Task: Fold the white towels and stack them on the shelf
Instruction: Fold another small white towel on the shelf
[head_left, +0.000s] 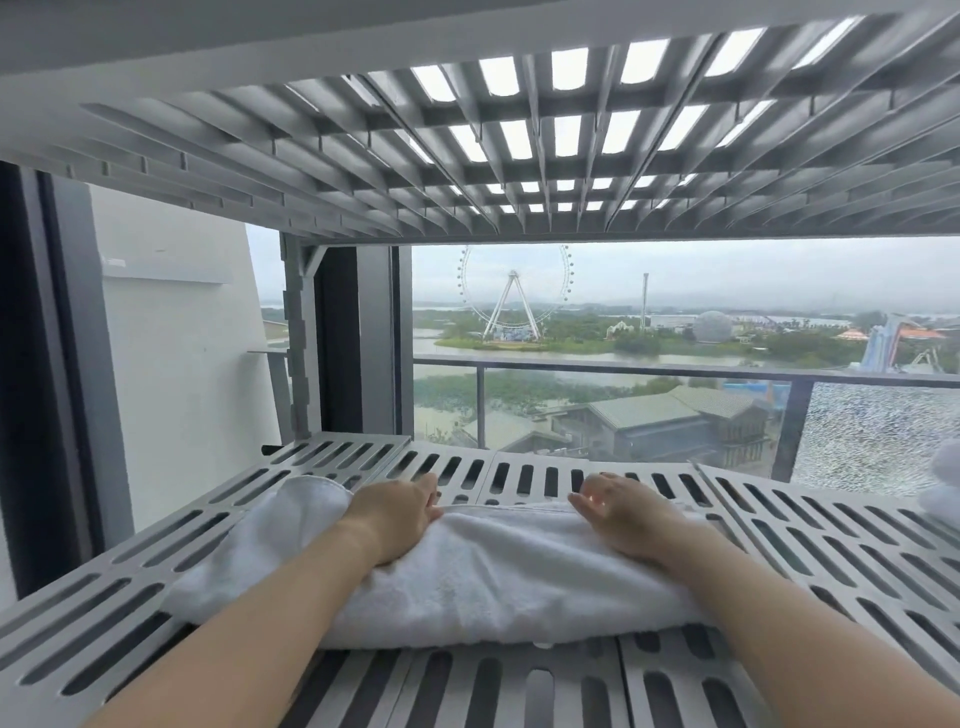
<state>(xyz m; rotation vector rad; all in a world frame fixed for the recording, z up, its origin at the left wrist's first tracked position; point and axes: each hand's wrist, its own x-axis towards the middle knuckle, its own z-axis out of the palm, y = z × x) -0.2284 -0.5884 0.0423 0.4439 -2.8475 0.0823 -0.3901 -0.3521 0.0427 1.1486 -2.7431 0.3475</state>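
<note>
The left grip (395, 512) lies flat on the white towel (493, 577), fingers stretched forward toward its far edge and closed round nothing. The right grip (618, 512) rests the same way on the other side, fingers loosely spread and palm down on the cloth. Neither pinches anything; both simply press. The towel is folded into a thick oblong pad and lies across the slatted grey shelf (831, 545). Its long side faces the person, and a rounded end bulges out beyond the left wrist.

It looks soft, thick and light (terry, by the nap), so it should give under the palms and slump if lifted by one corner. I judge it is best taken at both short ends at once, or with flat palms slid under the fold, so the layers keep together. The slots in the shelf could catch a loose hem if the towel is dragged.

One folded towel lies under the two grips. One more white fluffy bundle (940, 483) sits at the right edge, cut off by the frame, so I cannot tell whether it is a towel. Two shelf levels show: this one and the upper shelf (519, 130) overhead.
</note>
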